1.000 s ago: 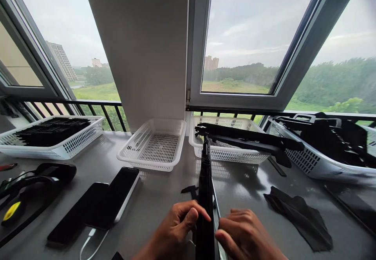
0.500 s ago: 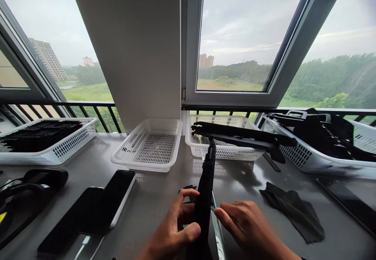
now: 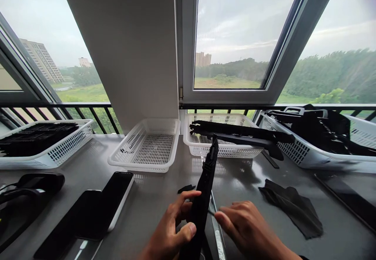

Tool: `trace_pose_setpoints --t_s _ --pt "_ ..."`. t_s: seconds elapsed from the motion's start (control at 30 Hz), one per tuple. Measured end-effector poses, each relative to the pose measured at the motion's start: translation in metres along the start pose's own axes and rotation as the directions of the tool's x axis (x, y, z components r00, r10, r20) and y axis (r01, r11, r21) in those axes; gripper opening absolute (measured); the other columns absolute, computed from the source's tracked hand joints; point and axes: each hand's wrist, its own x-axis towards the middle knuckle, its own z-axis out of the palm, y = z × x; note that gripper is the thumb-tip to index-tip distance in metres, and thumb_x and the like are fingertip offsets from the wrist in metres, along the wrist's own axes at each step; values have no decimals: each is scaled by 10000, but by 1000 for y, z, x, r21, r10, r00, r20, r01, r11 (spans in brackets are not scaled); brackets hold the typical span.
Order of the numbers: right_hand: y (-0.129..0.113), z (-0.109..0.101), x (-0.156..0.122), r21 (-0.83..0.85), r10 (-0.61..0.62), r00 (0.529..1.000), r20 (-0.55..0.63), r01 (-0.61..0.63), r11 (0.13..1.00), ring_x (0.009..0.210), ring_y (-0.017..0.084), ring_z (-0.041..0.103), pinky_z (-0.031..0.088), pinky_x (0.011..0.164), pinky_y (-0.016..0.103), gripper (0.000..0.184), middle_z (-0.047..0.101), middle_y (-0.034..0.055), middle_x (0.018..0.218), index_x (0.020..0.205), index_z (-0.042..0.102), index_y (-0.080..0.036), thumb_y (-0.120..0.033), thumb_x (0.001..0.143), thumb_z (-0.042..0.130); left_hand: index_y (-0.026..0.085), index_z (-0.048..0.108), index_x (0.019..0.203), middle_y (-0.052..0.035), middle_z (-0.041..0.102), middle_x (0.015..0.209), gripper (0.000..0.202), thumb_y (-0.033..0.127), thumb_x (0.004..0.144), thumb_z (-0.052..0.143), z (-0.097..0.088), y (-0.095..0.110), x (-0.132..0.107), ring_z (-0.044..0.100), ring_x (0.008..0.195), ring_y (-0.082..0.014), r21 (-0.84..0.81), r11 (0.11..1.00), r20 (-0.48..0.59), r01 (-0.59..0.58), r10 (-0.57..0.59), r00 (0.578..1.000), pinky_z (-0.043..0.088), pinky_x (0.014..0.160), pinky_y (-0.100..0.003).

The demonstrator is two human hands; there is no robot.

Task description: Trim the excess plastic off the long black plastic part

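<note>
My left hand (image 3: pixel 173 226) is closed around a long, narrow black plastic part (image 3: pixel 203 197), thumb on the near face and index finger across its left edge. The part stands steeply, its notched top leaning a little right. In a pinch, my right hand (image 3: pixel 249 226) holds a thin dark rod-like tool (image 3: pixel 210 212) whose tip meets or nearly meets the part's right edge; most of it is hidden in the fingers. Under the part lies a shiny silvery strip (image 3: pixel 216 228) on the grey table. A small black piece (image 3: pixel 186 189) rests just behind my left hand.
White baskets line the back: one with stacked black parts (image 3: pixel 38 136), a bare one (image 3: pixel 143 166), one with long black parts (image 3: pixel 241 132) across it, one heaped with black pieces (image 3: pixel 311 130). Phones (image 3: pixel 114 201) lie left, a dark cloth (image 3: pixel 293 209) right.
The black part leans slightly more to the right, its lower end shifted left. More of the thin tool shows between it and my right hand. The view has shifted slightly.
</note>
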Motion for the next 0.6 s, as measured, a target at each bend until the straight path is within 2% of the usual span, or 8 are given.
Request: trace_pose_setpoints --t_s 0.07,0.2,0.3,0.5,0.6 --pt "2 0 1 31 46 999 -26 -46 998 443 71 340 224 548 290 688 414 -82 495 603 455 -205 -496 1202 285 278 577 1498 -95 786 1208 685 425 842 710 0 -2 -2 705 1073 -328 30 999 -7 -11 11 1000 481 1050 -511" --pt "4 3 1 20 57 998 -27 -57 998 448 76 296 190 539 305 668 377 -89 501 608 463 -206 -506 1192 337 276 582 1511 -102 766 1246 674 436 870 710 -1 -2 -6 681 1163 -348 75 997 -35 2 1 999 467 1101 -516" --pt "5 5 1 3 46 999 -29 -46 999 450 80 272 181 537 307 676 370 -89 493 604 468 -206 -510 1191 328 274 600 1496 -95 772 1194 675 486 868 726 -1 -1 -5 681 1166 -360 72 997 -35 -11 14 999 479 1097 -515" --pt "4 5 2 -31 26 997 -69 -28 999 432 80 271 171 533 315 697 393 -82 467 590 471 -206 -519 1191 311 265 633 1452 -103 772 1243 660 556 868 729 -1 -4 -3 696 1136 -350 83 997 -51 -10 14 999 492 1080 -501" --pt "4 3 2 -17 51 996 -73 -53 998 434 77 305 184 536 307 694 403 -80 475 598 480 -205 -511 1196 301 269 634 1450 -106 769 1271 646 530 868 728 -1 -4 -4 694 1167 -352 84 996 -45 -5 8 999 489 1076 -490"
